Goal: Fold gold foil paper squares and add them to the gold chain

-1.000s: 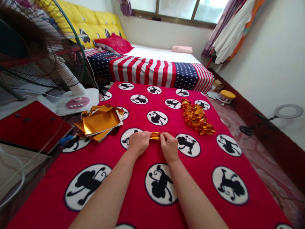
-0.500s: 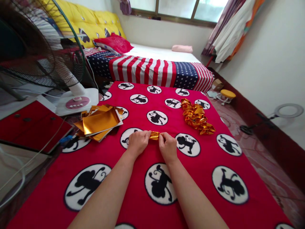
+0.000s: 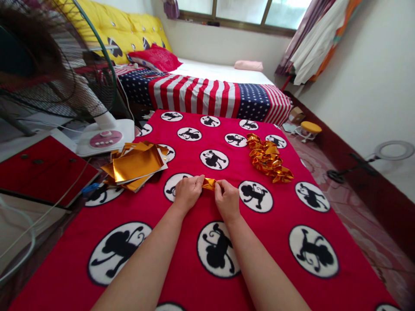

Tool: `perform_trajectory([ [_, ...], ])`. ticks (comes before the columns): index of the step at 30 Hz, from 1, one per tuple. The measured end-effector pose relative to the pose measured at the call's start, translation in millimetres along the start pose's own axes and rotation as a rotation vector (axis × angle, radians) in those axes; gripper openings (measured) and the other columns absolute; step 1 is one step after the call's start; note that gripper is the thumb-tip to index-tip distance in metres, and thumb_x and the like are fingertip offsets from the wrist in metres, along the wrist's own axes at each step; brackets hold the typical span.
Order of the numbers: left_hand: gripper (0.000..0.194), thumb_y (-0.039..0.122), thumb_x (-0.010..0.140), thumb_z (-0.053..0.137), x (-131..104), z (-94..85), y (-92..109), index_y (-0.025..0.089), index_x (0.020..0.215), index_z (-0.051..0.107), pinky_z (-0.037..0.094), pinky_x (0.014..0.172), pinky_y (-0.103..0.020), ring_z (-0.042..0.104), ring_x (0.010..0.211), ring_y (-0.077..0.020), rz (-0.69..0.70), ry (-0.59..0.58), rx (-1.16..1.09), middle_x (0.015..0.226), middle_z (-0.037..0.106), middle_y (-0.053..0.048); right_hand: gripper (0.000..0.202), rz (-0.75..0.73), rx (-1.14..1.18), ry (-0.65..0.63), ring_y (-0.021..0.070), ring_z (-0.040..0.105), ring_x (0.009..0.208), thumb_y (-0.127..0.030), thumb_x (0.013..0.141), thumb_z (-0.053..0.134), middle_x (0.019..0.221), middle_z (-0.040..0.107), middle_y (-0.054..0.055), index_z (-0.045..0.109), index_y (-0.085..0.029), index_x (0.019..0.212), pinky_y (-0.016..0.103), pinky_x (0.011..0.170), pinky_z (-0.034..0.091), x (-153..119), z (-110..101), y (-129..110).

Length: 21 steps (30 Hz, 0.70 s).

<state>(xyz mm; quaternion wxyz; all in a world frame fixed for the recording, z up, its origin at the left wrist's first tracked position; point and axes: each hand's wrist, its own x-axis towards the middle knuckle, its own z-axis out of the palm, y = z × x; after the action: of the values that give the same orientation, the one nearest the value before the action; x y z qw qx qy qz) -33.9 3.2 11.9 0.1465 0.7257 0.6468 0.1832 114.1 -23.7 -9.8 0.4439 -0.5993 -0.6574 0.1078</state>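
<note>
A small folded piece of gold foil paper [image 3: 209, 184] is stretched between my two hands, just above the red cloth with monkey prints [image 3: 259, 242]. My left hand [image 3: 188, 192] pinches its left end between thumb and fingers. Its right end is in the closed fingertips of my right hand [image 3: 227, 198]. The fingers partly cover both ends. To the left lies a loose stack of flat gold foil sheets [image 3: 138, 164] with white edges. On the right is a cluster of folded gold foil pieces [image 3: 267, 159].
A fan [image 3: 105, 136] with blurred blades stands at the left, beside a red-topped box [image 3: 48, 168]. Beyond the cloth is a bed with a striped, starred cover [image 3: 207, 95]. A yellow stool [image 3: 310, 127] and a ring light [image 3: 394, 150] are on the right.
The gold foil paper has tilted slightly, its right end a little lower, and my right hand has shifted slightly left. Both hands keep their pinch. The stack and the cluster look the same.
</note>
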Motion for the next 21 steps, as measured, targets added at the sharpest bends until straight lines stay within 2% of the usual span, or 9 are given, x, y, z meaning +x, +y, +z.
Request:
perform_trajectory([
  [15, 0.058, 0.046, 0.099, 0.026, -0.5, 3.1, -1.1, 0.019, 0.069, 0.068, 0.025, 0.057, -0.029, 0.062, 0.066, -0.0175, 0.035, 0.023, -0.084, 0.069, 0.071, -0.007, 0.022, -0.006, -0.003, 0.001, 0.0163, 0.060, 0.061, -0.020, 0.089, 0.047, 0.070, 0.068, 0.004, 0.066, -0.018, 0.078, 0.027, 0.062, 0.041, 0.2, -0.2, -0.6],
  [21, 0.057, 0.046, 0.100, 0.026, -0.1, 4.3, -1.3, 0.021, 0.075, 0.070, 0.026, 0.058, -0.029, 0.063, 0.069, -0.0182, 0.034, 0.031, -0.040, 0.073, 0.072, -0.007, 0.021, 0.049, 0.082, 0.019, 0.0162, 0.061, 0.061, -0.022, 0.089, 0.049, 0.069, 0.068, 0.003, 0.066, -0.018, 0.077, 0.026, 0.061, 0.043, 0.4, 0.5, 1.7],
])
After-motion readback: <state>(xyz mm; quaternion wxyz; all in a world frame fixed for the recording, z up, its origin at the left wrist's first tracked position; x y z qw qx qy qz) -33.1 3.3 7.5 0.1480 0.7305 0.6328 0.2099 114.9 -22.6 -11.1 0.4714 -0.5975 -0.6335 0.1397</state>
